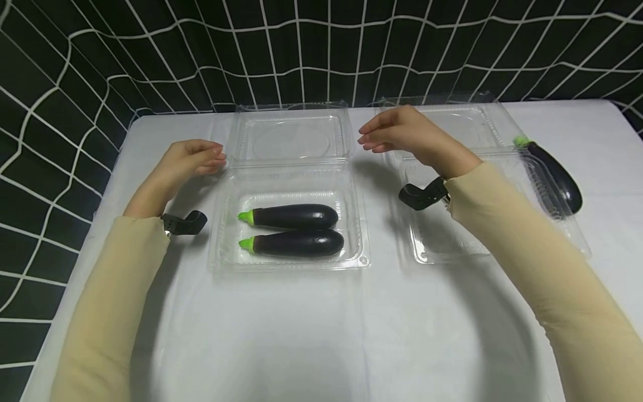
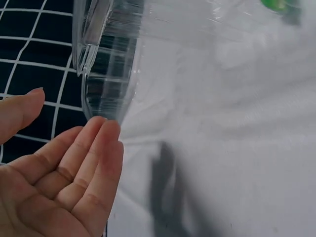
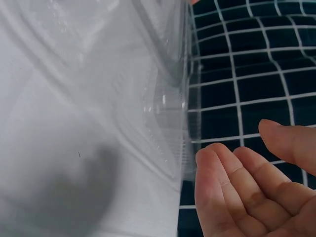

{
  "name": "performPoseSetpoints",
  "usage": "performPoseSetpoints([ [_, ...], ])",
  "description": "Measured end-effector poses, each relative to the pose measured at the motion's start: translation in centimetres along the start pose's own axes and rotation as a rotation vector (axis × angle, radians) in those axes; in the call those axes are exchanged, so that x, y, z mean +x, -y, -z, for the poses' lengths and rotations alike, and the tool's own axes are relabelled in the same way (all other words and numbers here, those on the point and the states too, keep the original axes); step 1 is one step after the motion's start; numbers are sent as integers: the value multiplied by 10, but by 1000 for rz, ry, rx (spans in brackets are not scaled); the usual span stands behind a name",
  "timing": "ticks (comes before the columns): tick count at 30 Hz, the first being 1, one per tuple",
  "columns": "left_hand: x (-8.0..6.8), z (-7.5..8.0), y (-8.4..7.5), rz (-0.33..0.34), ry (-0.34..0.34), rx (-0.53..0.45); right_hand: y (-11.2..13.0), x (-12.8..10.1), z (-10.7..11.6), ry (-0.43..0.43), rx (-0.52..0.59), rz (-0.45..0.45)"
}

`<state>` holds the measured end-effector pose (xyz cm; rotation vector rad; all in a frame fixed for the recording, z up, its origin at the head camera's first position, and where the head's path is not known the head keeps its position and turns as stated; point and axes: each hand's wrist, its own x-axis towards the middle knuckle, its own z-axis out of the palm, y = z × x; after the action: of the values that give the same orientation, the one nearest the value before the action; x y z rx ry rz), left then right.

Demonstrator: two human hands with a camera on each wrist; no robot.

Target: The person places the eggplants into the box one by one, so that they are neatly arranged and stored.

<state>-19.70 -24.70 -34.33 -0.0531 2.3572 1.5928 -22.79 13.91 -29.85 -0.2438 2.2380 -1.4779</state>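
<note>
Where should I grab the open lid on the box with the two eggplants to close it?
Probably at the lid's two far corners, one hand per side: left hand from the left, right hand from the right. It lies flat and open behind the tray, hinged along the near edge, so the far edge swings over the eggplants.

Two eggplants (image 1: 296, 229) are lying side by side in the left box (image 1: 288, 259); a third eggplant (image 1: 557, 176) is lying right of the right box (image 1: 442, 245)
</note>
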Motion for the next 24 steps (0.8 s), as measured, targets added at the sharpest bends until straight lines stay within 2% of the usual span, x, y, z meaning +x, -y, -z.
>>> performPoseSetpoints([
  [6,9,-1,0,10,13,-40,-5,18,-5,-20,34,-40],
  [16,18,-5,-1,22,-17,37,-7,26,-11,-74,45,-106],
  [24,17,-7,-3,9,-33,-24,-10,25,-12,-79,64,-113],
])
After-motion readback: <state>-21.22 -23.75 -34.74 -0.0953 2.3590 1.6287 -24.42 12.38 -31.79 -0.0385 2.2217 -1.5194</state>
